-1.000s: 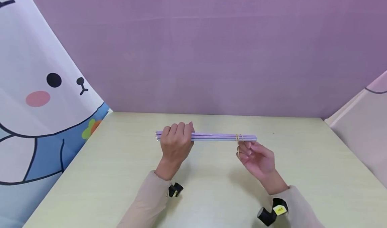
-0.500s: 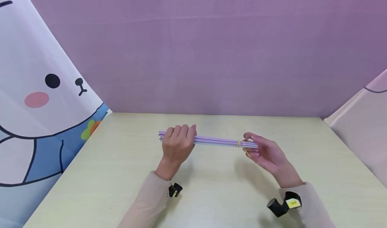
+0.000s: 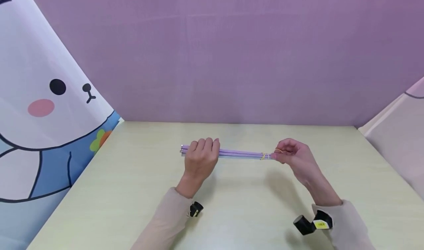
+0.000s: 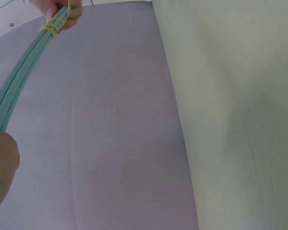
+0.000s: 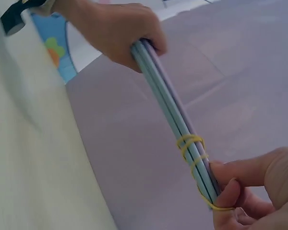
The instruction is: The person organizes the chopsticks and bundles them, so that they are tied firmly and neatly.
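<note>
A bundle of thin purple and pale blue-green chopsticks [image 3: 238, 154] is held level above the table. My left hand [image 3: 201, 158] grips it near its left end, with the sticks' tips poking out past the fist. Close to the right end, a yellow rubber band [image 5: 190, 140] is wound round the bundle in several turns. My right hand [image 3: 296, 159] is at that end, pinching a stretched loop of the band. In the right wrist view, its thumb and fingers [image 5: 240, 172] lie right against the sticks, and the loop runs over to the fingers.
Beneath both hands spreads a light wood-look table [image 3: 232, 206]. A purple cloth backdrop [image 3: 232, 58] rises behind it. Printed cartoon cloth [image 3: 66, 132] stands along the left side, and a pale cloth [image 3: 397, 143] along the right. Each sleeve cuff carries a black wrist camera.
My right hand moves from under the bundle's right end, opens out, then pinches the band's loop beyond the tips. The left hand keeps its grip and shifts slightly right with the bundle.
</note>
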{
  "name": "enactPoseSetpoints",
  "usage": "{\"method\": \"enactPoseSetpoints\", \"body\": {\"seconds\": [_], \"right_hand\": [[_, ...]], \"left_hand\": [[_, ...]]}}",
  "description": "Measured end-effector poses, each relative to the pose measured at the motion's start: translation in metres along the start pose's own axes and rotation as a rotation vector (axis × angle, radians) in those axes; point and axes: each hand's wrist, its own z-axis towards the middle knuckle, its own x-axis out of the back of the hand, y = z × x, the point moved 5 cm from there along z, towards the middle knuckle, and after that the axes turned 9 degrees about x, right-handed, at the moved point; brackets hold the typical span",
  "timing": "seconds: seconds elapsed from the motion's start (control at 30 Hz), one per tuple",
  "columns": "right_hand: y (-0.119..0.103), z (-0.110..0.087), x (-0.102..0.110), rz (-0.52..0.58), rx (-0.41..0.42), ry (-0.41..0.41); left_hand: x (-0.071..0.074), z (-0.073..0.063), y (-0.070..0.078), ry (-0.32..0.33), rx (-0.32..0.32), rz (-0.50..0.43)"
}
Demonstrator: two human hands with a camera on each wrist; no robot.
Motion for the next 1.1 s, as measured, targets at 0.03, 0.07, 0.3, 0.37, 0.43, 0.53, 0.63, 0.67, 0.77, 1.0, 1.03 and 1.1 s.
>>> {"method": "enactPoseSetpoints", "body": {"seconds": [0.03, 0.07, 0.3, 0.37, 0.43, 0.53, 0.63, 0.67, 0.77, 1.0, 1.03, 1.1], "right_hand": [[-0.005, -0.001, -0.001, -0.086, 0.03, 0.044], [-0.009, -0.003, -0.002, -0.171, 0.063, 0.084], [-0.032, -0.014, -0.02, -0.485, 0.281, 0.209], [-0.032, -0.015, -0.023, -0.445, 0.305, 0.181], [-0.031, -0.015, -0.023, -0.38, 0.315, 0.143], [-0.027, -0.013, -0.021, -0.276, 0.29, 0.085], [-0.025, -0.012, -0.018, -0.14, 0.238, 0.04], [-0.025, -0.011, -0.017, -0.098, 0.222, 0.031], [-0.029, -0.011, -0.014, -0.068, 0.222, 0.05], [-0.034, -0.009, -0.007, -0.199, 0.35, 0.184], [-0.033, -0.008, -0.005, -0.205, 0.361, 0.195], [-0.03, -0.006, -0.002, -0.192, 0.371, 0.184]], "left_hand": [[0.0, 0.0, 0.001, -0.017, 0.01, -0.001], [-0.001, 0.0, 0.003, -0.031, 0.02, 0.003], [-0.002, 0.0, 0.003, -0.088, 0.092, -0.011], [-0.003, 0.001, 0.002, -0.102, 0.103, -0.013], [-0.003, 0.0, 0.001, -0.109, 0.106, -0.013], [-0.005, 0.0, -0.001, -0.117, 0.106, -0.024], [-0.006, -0.001, -0.002, -0.119, 0.108, -0.037], [-0.006, -0.001, -0.003, -0.12, 0.111, -0.042], [-0.007, 0.0, -0.004, -0.123, 0.117, -0.047], [-0.009, 0.0, -0.008, -0.133, 0.14, -0.062], [-0.009, 0.001, -0.008, -0.133, 0.146, -0.064], [-0.01, 0.001, -0.01, -0.131, 0.154, -0.066]]}}
